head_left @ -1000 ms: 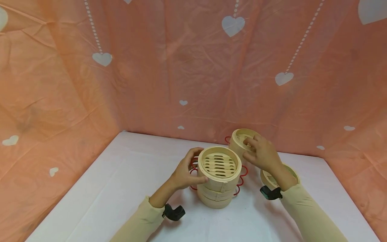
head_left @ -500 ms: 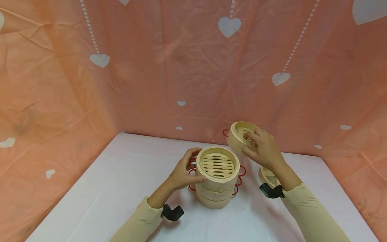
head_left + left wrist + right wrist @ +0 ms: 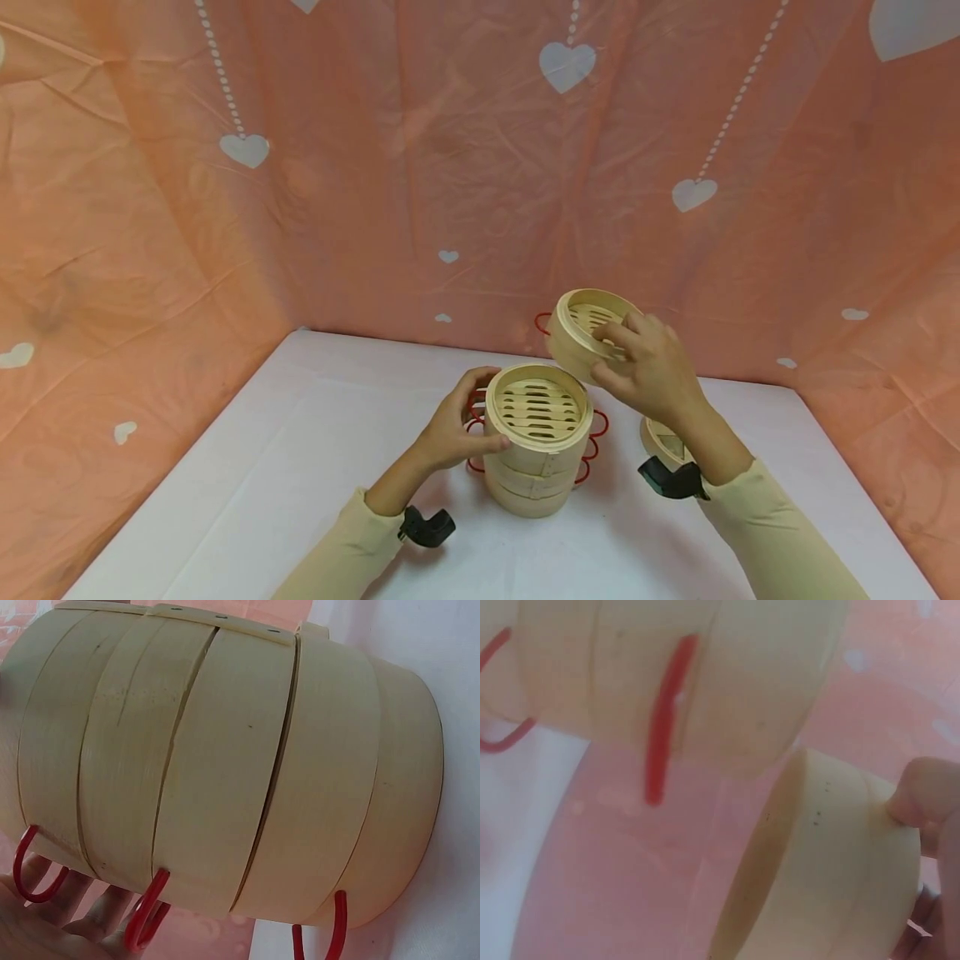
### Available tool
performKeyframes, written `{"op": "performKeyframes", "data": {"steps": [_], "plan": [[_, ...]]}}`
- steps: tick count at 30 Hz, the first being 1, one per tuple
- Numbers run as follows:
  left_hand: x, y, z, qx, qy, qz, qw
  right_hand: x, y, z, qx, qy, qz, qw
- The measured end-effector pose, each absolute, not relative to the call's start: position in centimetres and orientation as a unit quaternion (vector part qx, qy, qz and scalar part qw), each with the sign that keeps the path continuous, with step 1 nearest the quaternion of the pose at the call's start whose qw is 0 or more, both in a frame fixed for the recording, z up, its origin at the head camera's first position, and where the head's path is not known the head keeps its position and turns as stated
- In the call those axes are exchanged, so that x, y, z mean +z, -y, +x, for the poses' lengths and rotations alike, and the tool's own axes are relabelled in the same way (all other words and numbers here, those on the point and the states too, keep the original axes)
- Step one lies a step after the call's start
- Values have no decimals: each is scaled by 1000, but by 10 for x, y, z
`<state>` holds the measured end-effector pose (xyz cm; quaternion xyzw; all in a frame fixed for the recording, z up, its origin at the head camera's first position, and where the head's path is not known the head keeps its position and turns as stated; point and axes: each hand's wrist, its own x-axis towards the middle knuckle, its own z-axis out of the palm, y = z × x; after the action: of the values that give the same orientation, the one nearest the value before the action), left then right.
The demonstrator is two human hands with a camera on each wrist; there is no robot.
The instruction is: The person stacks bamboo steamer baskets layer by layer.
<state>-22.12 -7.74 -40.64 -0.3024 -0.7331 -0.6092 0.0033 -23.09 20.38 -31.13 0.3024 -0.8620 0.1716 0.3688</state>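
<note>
A stack of round bamboo steamer baskets (image 3: 540, 462) with red side handles stands upright on the white table. My left hand (image 3: 456, 429) holds its left side, thumb on the near wall and fingers behind the red loops (image 3: 150, 907). Above and behind the stack, my right hand (image 3: 651, 367) pinches the right rim of one more bamboo steamer basket (image 3: 573, 346). That basket is tilted in the air, its slatted floor visible from above. In the right wrist view the thumb presses the outer wall of the held basket (image 3: 832, 855), which hangs apart from the stack's top.
Another round bamboo piece (image 3: 660, 442) lies on the table (image 3: 337, 433) at the right, partly covered by my right wrist. A pink cloth with white hearts (image 3: 480, 183) hangs behind and along both sides.
My right hand has lifted the single basket off the table and carried it up and left, toward the stack. My left hand stays on the stack, which has not moved.
</note>
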Motion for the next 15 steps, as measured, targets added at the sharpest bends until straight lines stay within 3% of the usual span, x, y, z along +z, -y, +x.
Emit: {"op": "performKeyframes", "data": {"steps": [15], "plan": [[-407, 78, -222, -609, 732, -305, 3, -304, -185, -216, 176, 838, 350, 381]]}}
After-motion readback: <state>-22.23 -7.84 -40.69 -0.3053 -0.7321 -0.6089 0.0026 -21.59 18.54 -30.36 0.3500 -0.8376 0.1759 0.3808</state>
